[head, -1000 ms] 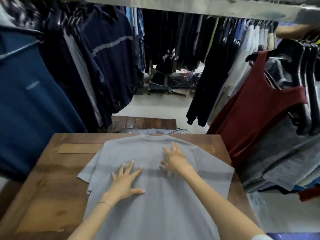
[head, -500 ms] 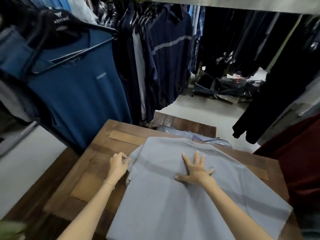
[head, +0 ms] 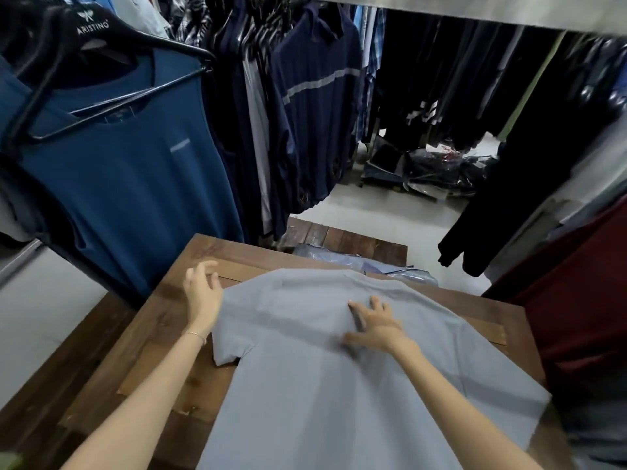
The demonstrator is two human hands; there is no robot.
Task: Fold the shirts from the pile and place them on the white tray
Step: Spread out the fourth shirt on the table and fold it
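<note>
Grey T-shirt (head: 339,395) flat on wooden table (head: 149,337), collar at far side, left sleeve tucked inward. Right hand (head: 376,325) pressed palm-down on upper middle of shirt, fingers spread. Left hand (head: 203,290) just beside shirt's left shoulder edge, fingers loosely curled, gripping nothing. Blue T-shirt (head: 129,198) hangs at left.

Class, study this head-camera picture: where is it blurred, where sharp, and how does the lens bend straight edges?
Head view: the right hand on the grey shirt is motion-smeared, as are clothes at the upper right. Head view: the hanger lettering at upper left reads sharp. Head view: edges of the wooden table splay outward, a wide-angle effect.
</note>
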